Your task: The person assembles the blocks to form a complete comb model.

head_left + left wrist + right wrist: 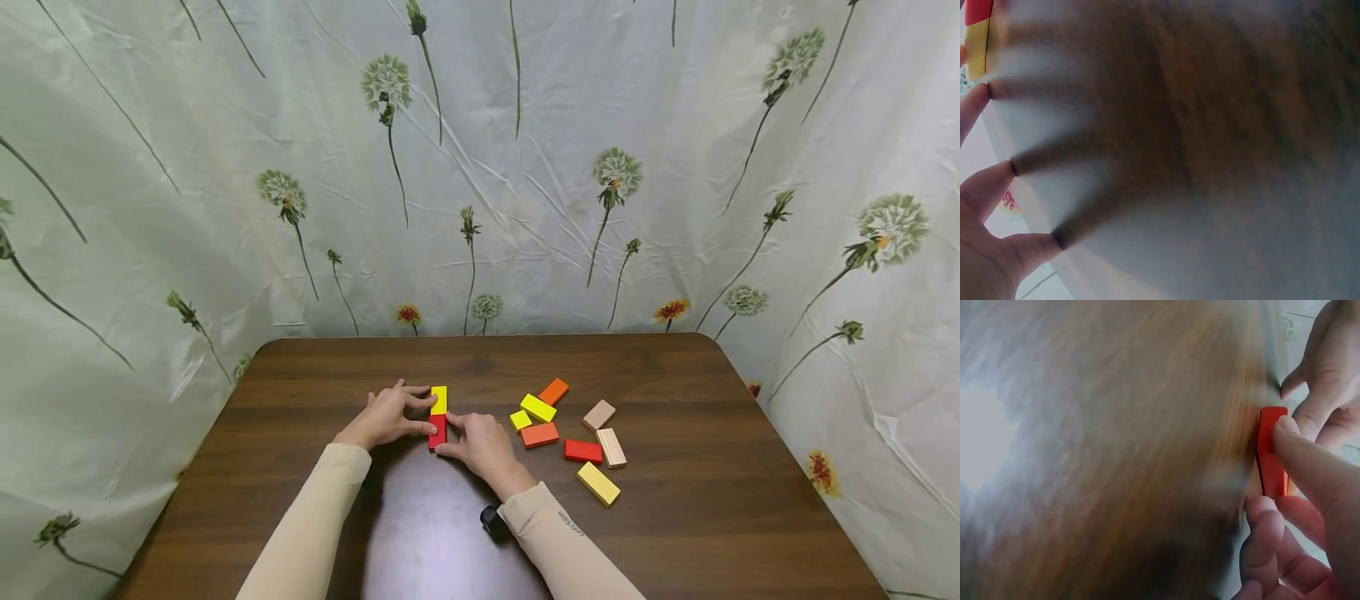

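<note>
- Left hand [386,417]: fingers spread, with the index finger against the yellow block [440,396] and the thumb at the red block [441,432]; in the left wrist view the hand is cut by the frame edge, and whether its outer fingertips press the desk or only hover close to it is hard to tell.
- Right hand [486,450]: thumb and index finger pinch the red block from its right side and near end; the remaining fingers curl beneath the palm and are mostly hidden from the head view.
- Yellow block and red block: laid end to end on the desk [675,508], yellow farther from the person, between the two hands; fingertips cover part of each, and the left wrist view shows only cropped portions in its upper corner.
- Black object [494,523]: beside the right wrist, partly hidden by the sleeve [558,537]; its form cannot be made out.
- Loose blocks, right of the hands: an orange block [554,391], yellow, small yellow and orange-red ones near it; farther right, a second red block [582,451], two plain wooden blocks and a pale yellow block [598,484].
- Desk surface: blurred in both wrist views, with glare in the right one.
- Backdrop [525,200]: dandelion-printed cloth, creased, cropped by the frame.
</note>
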`<state>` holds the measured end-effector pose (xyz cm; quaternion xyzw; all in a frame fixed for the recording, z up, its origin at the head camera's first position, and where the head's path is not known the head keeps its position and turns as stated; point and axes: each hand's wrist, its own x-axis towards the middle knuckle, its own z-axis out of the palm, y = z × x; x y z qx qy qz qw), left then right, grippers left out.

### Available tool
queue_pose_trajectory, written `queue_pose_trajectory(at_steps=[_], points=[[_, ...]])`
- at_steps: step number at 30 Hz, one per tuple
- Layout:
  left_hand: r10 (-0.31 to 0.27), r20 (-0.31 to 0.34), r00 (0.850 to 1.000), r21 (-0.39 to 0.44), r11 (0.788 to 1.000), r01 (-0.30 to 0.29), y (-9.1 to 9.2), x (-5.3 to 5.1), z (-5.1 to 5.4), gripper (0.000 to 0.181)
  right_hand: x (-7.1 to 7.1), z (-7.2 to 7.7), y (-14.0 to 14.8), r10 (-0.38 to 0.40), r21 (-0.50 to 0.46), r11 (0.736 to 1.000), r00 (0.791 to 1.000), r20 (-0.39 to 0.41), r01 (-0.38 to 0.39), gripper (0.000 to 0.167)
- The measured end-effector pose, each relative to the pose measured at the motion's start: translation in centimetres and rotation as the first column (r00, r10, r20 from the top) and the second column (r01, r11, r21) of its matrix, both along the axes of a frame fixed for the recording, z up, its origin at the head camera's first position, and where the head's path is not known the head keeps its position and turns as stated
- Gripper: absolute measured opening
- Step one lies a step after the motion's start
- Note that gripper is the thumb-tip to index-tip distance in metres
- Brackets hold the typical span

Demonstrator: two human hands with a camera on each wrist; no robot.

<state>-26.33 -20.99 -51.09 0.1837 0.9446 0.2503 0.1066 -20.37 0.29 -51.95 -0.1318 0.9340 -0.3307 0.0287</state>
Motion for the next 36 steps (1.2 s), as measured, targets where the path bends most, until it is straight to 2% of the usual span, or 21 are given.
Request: queue_pose_trajectory(at_steps=[5, 16, 36], points=[[0.006, 0.012, 1.000, 0.004, 1.000, -0.006, 0.06, -0.01, 0.04, 0.069, -0.20, 0.19, 0.36, 0.021, -0.046, 0.999, 0.999, 0.036, -0.019, 0.062], [0.005, 0.011, 1.000, 0.018, 1.000, -0.005, 0.03, -0.14, 0.23, 0.070, -0.70, 0.03, 0.47, -0.021, -0.078, 0.997, 0.993, 0.115, 0.030, 0.062], [0.010, 0.012, 1.000, 0.013, 1.000, -0.011, -0.03, -0.06, -0.06, 0.068, -0.58, 0.01, 0.72, -0.010, -0.139, 0.990, 0.991, 0.133, 0.028, 0.059]])
